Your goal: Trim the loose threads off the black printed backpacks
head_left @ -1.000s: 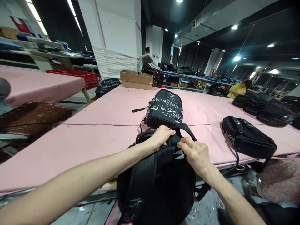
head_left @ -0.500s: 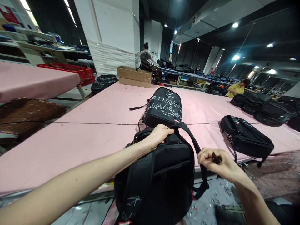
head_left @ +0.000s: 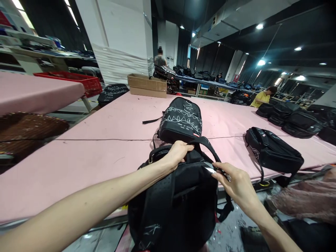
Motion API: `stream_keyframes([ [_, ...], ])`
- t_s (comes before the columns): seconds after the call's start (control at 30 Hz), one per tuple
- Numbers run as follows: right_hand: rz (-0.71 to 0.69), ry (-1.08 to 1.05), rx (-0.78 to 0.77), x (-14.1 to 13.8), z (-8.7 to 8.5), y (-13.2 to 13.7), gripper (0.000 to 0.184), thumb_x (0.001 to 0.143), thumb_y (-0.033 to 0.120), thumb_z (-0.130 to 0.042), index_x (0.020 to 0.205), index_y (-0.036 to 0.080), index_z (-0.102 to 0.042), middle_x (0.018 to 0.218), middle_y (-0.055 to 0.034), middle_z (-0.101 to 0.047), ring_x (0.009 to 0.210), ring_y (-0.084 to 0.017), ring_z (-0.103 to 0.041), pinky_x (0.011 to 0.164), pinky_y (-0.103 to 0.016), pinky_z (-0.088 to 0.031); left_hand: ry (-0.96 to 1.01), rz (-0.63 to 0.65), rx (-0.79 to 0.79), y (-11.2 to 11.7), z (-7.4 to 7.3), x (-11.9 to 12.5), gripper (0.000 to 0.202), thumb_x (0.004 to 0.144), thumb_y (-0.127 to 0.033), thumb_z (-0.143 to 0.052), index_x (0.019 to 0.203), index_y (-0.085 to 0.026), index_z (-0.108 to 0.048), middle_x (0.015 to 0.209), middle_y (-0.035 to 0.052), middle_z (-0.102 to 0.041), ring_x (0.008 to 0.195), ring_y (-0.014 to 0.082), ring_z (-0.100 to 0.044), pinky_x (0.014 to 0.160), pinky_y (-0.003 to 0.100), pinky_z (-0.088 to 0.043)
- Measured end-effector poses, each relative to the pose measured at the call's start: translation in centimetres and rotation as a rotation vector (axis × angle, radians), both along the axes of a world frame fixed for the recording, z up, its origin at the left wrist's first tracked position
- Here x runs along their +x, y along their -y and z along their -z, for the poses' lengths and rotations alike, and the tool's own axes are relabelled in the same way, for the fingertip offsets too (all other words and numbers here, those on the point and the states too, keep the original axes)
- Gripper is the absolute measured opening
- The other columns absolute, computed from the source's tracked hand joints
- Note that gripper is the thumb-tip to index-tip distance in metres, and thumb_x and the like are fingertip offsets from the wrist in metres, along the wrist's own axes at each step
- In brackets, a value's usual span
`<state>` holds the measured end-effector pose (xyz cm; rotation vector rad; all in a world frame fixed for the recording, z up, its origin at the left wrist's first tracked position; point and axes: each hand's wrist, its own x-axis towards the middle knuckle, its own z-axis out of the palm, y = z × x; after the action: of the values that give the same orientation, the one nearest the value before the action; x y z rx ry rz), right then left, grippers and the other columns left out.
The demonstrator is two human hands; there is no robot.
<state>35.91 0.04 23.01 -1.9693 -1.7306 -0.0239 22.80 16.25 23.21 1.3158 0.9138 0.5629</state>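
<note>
A black backpack (head_left: 194,206) stands upright against the table's near edge, its strap side towards me. My left hand (head_left: 180,154) is closed on the base of its shoulder strap (head_left: 203,140) at the top. That strap arches over to the right and hangs down the side. In my right hand (head_left: 236,180) are thread snips (head_left: 209,169), pinched between thumb and fingers. Their bright pointed blade is at the backpack's upper right edge; my fingers hide most of the handle. Just beyond lies another black backpack (head_left: 181,120) with white line drawings and lettering.
The pink-covered table (head_left: 86,164) spreads out ahead. Another black backpack (head_left: 274,150) lies on it at right, with several more (head_left: 300,124) behind. A cardboard box (head_left: 147,85) stands at the far edge. A person in yellow (head_left: 260,99) is at the far right.
My right hand has moved from the hanging strap to the backpack's top edge, and the snips' blade now points out from the fingers. My left hand keeps its hold.
</note>
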Motion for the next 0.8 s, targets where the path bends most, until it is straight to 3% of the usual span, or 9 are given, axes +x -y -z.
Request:
stream_keyframes([
  [0.2,0.122,-0.03,0.056,-0.7,0.7,-0.6,0.026,0.087,0.036,-0.048,0.096,0.023,-0.068,0.094,-0.0048,-0.07,0.081,-0.021,-0.066,0.067,-0.027,-0.048,0.017,0.007,0.031,0.1,0.3,0.1,0.022,0.069,-0.022,-0.054,0.051,-0.014,-0.044,0.046,-0.0041,-0.039,0.038,0.0057,-0.032,0.039,0.019,-0.021],
  [0.57,0.203,0.242,0.103,-1.1,0.8,-0.2,0.019,0.084,0.032,-0.054,0.092,0.023,-0.069,0.087,-0.0027,-0.071,0.072,-0.02,-0.067,0.057,-0.026,-0.041,0.004,0.022,0.078,0.5,0.6,0.3,0.022,0.067,-0.028,-0.059,0.054,-0.014,-0.048,0.048,-0.0026,-0.043,0.04,0.0069,-0.036,0.039,0.019,-0.024],
  [0.8,0.229,0.292,0.08,-1.3,0.5,-0.3,0.018,0.084,0.032,-0.054,0.093,0.024,-0.068,0.086,-0.0019,-0.071,0.071,-0.02,-0.067,0.056,-0.026,-0.04,-0.027,0.015,0.09,0.6,0.6,0.6,0.02,0.07,-0.026,-0.057,0.055,-0.014,-0.051,0.049,-0.0016,-0.046,0.041,0.0075,-0.037,0.039,0.019,-0.024],
])
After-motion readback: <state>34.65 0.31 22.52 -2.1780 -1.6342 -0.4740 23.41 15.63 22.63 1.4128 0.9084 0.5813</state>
